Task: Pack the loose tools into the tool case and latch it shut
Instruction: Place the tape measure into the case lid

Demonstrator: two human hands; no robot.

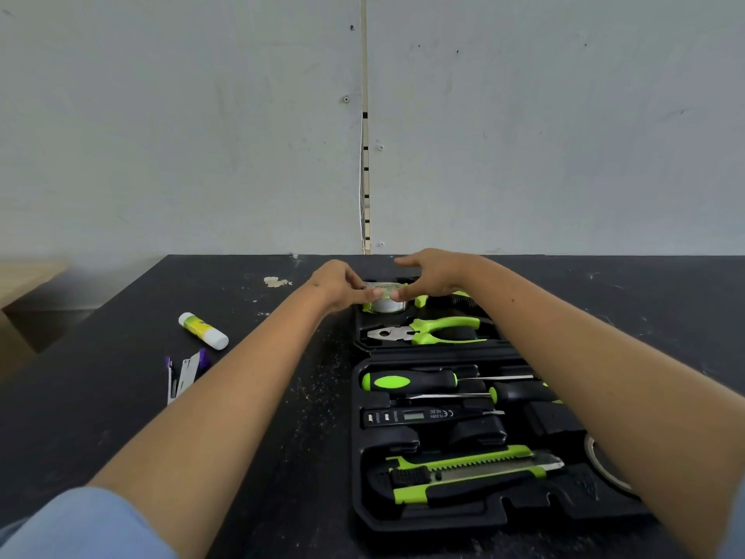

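Open tool case flat on black table. At case's far-left corner: tape measure, pinched by left hand and right hand fingertips. Pliers seated just nearer. Glue stick left of case.

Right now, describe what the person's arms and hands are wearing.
Both forearms are bare, and the left hand and right hand are bare too: no gloves, rings, watch or bracelets show. A light blue fabric sleeve covers the left upper arm at the frame's bottom corner.
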